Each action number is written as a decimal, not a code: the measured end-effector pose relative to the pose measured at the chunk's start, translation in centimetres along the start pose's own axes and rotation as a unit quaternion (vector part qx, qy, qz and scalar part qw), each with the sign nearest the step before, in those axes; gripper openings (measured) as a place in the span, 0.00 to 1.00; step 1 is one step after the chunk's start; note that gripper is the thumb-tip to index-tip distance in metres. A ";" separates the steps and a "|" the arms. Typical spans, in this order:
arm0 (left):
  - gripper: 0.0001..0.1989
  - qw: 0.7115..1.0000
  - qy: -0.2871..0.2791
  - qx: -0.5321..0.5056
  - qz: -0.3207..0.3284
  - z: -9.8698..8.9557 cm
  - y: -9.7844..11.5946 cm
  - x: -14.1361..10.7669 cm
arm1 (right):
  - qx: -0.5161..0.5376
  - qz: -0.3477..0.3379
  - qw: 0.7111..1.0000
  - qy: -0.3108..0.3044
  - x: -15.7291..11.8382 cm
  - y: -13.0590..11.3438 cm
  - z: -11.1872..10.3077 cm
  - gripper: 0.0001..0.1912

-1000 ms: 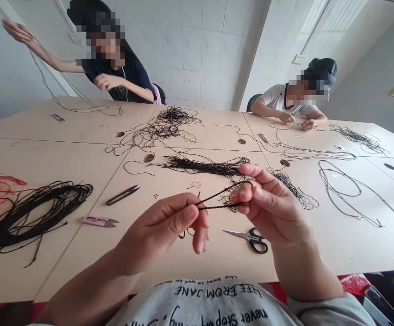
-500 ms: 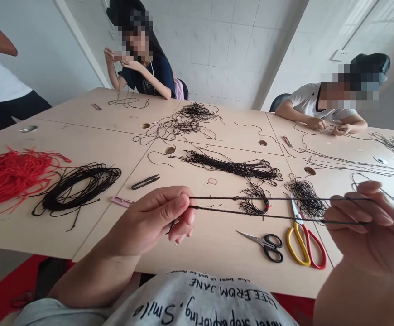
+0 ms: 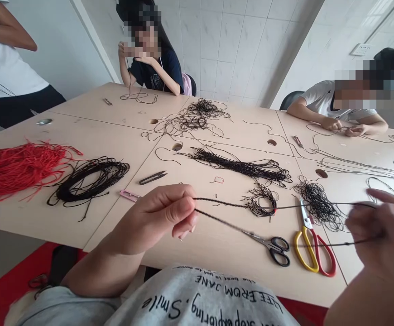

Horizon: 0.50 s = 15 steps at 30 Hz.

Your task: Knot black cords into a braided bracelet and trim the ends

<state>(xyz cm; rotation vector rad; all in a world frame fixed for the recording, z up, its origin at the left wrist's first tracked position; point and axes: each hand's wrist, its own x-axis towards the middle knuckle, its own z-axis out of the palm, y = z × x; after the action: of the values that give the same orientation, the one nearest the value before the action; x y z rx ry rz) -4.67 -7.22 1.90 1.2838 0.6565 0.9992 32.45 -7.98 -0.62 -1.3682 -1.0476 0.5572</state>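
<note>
My left hand [image 3: 156, 217] pinches a twisted black cord [image 3: 224, 215] between thumb and fingers, above the tabletop. The cord runs in two strands to my right hand [image 3: 383, 240], which grips them at the right edge of the picture. The lower strand passes just over small black-handled scissors [image 3: 276, 250]. Yellow-and-red-handled scissors [image 3: 314, 256] lie to their right, below a tangle of black thread [image 3: 317, 206]. A smaller black tangle [image 3: 260, 201] with a red speck sits under the upper strand.
A red cord bundle [image 3: 20, 170], a black cord coil [image 3: 91, 183] and pink and black thread snips [image 3: 129, 195] lie left on the pale table [image 3: 237, 276], which has round holes. Black thread lies further off. Several people stand or sit beyond it.
My hands have moved far apart, with my right hand going right, so the cord is drawn out long. The view has turned, and the second scissors have come into sight.
</note>
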 end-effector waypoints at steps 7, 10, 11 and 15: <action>0.17 0.933 -0.128 0.326 0.087 2.0 1.8 1.5 | -0.087 -0.270 0.874 -0.395 -4.5 -3.9 7.8 0.19; 0.15 0.898 -0.072 0.404 0.158 2.6 1.7 1.8 | 0.017 -0.212 0.875 -0.435 -5.3 -5.6 10.2 0.08; 0.15 0.890 -0.054 0.419 0.172 2.7 1.6 1.8 | 0.048 -0.191 0.882 -0.428 -5.5 -5.8 10.7 0.08; 0.15 0.883 -0.005 0.427 0.196 2.7 1.0 1.6 | 0.149 -0.075 0.877 -0.450 -6.1 -5.1 11.6 0.10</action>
<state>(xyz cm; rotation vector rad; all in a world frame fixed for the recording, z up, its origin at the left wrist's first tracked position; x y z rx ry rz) -1.90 -7.11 3.56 2.2684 0.8960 1.0561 18.51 -8.04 1.17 -0.7108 -1.7008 1.2441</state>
